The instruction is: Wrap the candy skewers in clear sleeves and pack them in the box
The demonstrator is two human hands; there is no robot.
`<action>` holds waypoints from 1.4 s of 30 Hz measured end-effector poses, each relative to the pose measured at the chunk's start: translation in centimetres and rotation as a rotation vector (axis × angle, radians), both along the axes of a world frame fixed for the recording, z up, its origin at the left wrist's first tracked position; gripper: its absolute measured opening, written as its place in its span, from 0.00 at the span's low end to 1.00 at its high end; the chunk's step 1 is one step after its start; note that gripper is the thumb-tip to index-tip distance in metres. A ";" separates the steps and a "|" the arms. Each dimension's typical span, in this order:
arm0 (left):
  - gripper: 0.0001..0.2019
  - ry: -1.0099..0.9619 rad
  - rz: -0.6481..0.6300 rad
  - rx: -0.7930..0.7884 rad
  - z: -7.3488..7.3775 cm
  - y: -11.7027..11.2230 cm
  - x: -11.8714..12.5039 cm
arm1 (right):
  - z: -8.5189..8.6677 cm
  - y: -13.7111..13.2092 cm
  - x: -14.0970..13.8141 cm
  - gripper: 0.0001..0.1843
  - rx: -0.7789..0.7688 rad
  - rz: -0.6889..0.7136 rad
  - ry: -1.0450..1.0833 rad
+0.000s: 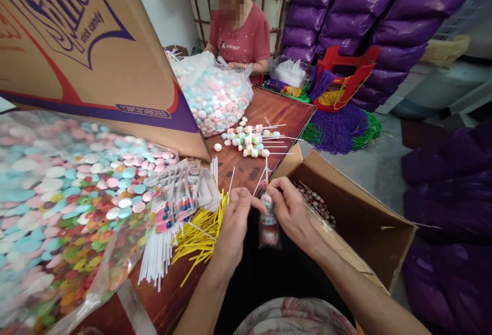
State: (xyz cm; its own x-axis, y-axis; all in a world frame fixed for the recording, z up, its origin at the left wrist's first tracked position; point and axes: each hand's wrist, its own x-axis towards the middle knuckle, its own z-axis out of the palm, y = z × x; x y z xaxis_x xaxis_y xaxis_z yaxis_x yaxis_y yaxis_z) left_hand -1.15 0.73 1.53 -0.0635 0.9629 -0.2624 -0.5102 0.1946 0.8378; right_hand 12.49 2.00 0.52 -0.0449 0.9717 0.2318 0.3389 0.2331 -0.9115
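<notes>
My left hand (pixel 235 218) and my right hand (pixel 292 209) meet over the table edge, both pinched on a candy stick in a clear wrapper (pixel 268 224). The wrapped candy hangs down between them, its white stick poking up. Beside my left hand lie yellow twist ties (pixel 200 235), white sticks (pixel 157 255) and a stack of printed wrappers (pixel 180 196). Further along the wooden table (pixel 286 112) lies a pile of finished candy sticks (pixel 249 140).
A big clear bag of pastel candies (pixel 57 207) fills the left, under a cardboard box flap (pixel 88 42). An open carton (pixel 357 217) stands at my right. Across the table a person in a red shirt (pixel 240 37) sits behind another candy bag (pixel 215 94). Purple sacks (pixel 365 12) line the back.
</notes>
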 end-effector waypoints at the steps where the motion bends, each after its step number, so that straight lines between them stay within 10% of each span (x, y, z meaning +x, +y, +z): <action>1: 0.16 0.073 -0.020 -0.017 0.0 -0.2 0.4 | 0.2 -0.2 0.2 0.08 0.021 -0.020 0.008; 10: 0.16 -0.078 -0.151 0.030 -0.2 -0.2 3.6 | 0.0 -3.3 1.3 0.09 -0.316 -0.107 0.626; 16: 0.13 0.288 -0.209 0.190 -0.3 -0.2 4.0 | -0.9 -4.0 2.8 0.16 -0.538 -0.067 0.681; 19: 0.13 0.467 -0.177 0.260 0.1 0.5 0.8 | -2.0 -2.9 5.1 0.15 -0.529 -0.181 0.749; 23: 0.10 0.784 0.263 0.174 0.1 1.4 -9.2 | -3.7 -0.3 9.1 0.14 -0.502 -0.399 0.896; 28: 0.16 1.032 0.396 0.028 -2.9 1.5 -19.7 | -4.2 0.5 7.6 0.16 -0.568 -0.327 0.844; 34: 0.07 0.999 0.396 0.005 -5.2 1.7 -20.4 | -3.2 -0.9 0.0 0.15 -0.553 -0.083 0.775; 42: 0.09 1.081 0.687 0.045 -3.5 1.7 -18.4 | -2.4 -1.3 -4.1 0.13 -0.418 0.154 0.543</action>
